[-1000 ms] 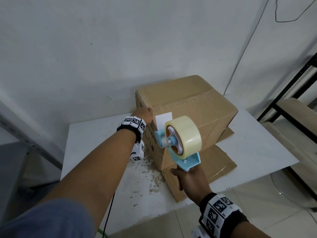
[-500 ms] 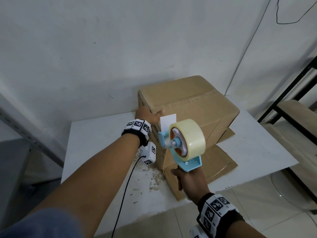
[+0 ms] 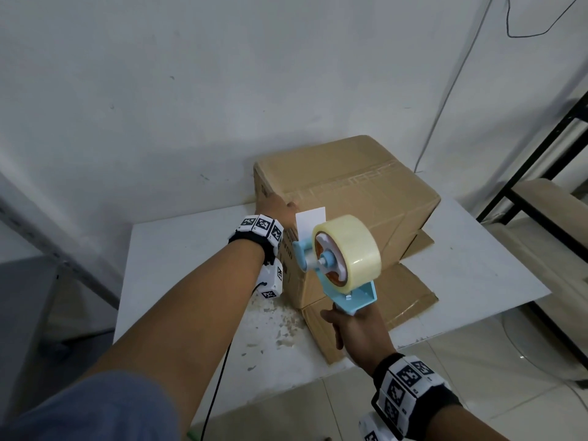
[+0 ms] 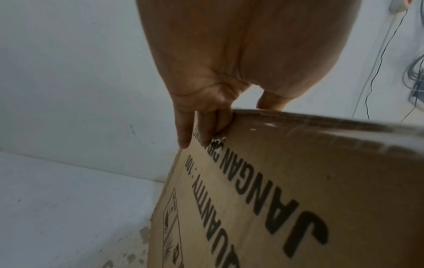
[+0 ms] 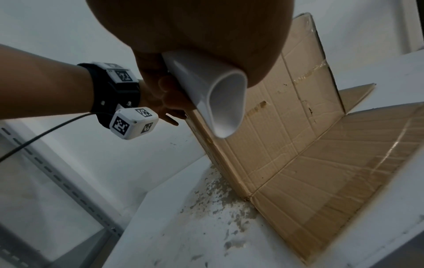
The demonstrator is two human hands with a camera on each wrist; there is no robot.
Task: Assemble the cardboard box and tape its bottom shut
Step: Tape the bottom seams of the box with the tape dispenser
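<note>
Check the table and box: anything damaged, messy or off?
Yes. The white table has flaked, chipped patches of surface beside the cardboard box, near its front-left corner. The box itself looks reused: creased, scuffed walls and old tape residue along its top seam. Its lower flaps lie splayed flat on the table.

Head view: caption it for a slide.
Left hand steadies the cardboard box while the right hand raises the tape dispenser.

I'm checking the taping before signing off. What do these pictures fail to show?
- Head view: the tape dispenser hides the cardboard box seam's near end.
- Left wrist view: the left hand thumb lies behind the box edge; the print is cut off by the frame.
- Right wrist view: the right hand hides the tape roll.
</note>
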